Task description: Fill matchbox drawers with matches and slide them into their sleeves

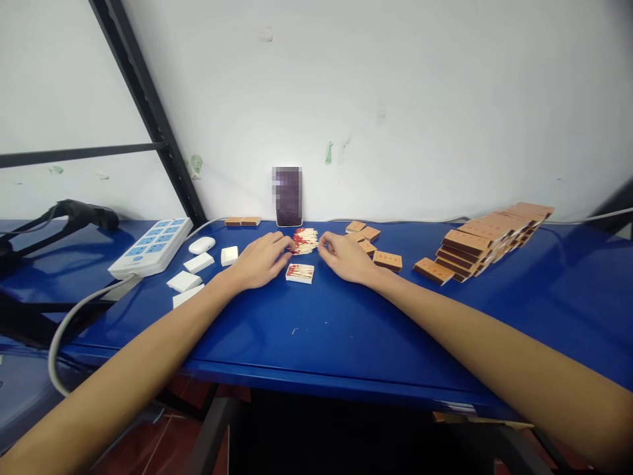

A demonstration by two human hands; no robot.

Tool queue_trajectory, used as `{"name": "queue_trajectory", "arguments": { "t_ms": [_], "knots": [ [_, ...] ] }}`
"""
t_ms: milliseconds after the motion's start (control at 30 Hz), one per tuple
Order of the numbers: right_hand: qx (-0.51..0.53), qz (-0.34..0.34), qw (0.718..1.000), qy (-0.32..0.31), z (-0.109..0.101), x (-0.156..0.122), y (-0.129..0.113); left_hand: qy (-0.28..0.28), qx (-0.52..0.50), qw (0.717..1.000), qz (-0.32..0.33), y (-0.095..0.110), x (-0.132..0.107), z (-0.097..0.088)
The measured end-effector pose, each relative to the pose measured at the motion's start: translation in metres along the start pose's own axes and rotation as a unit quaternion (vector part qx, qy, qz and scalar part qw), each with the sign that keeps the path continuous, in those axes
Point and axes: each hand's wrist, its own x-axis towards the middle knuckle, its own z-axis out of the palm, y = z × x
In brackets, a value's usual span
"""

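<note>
A loose pile of red-tipped matches (306,240) lies on the blue table between my hands. My left hand (262,259) rests at the left of the pile, its bent fingertips against the red heads and its thumb apart. Just right of the pile is my right hand (346,257), fingers curled and slightly apart, with nothing visible in them. Nearer to me, a small white matchbox tray (299,280) holds a layer of matches. An empty white tray (229,256) stands left of my left hand.
More white trays (184,282) and a white rounded case (202,245) lie left, beside a power strip (157,245). Orange-brown matchboxes (388,260) lie right, before stacked matchboxes (465,251). A phone (289,198) leans on the wall.
</note>
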Motion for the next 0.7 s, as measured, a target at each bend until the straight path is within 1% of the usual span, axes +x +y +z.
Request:
{"name": "queue_trajectory", "arguments": {
  "t_ms": [100,200,333,567,700],
  "knots": [
    [-0.027,-0.042,0.998,-0.028,0.002,0.002,-0.002,-0.003,0.023,0.999,-0.031,-0.007,0.005,0.010],
    [-0.048,-0.059,0.996,-0.048,0.003,0.005,-0.003,-0.009,0.018,0.999,-0.047,-0.010,0.008,0.015],
    [-0.070,-0.060,0.993,-0.070,0.004,0.008,-0.002,-0.014,0.015,0.999,-0.044,-0.008,0.009,0.015],
    [-0.079,-0.066,0.992,-0.071,0.004,0.007,-0.002,-0.011,0.008,0.998,-0.056,-0.005,0.009,0.013],
    [-0.072,-0.072,0.992,-0.069,0.004,0.006,-0.002,-0.018,-0.014,0.999,-0.050,-0.007,0.009,0.013]
  ]
}}
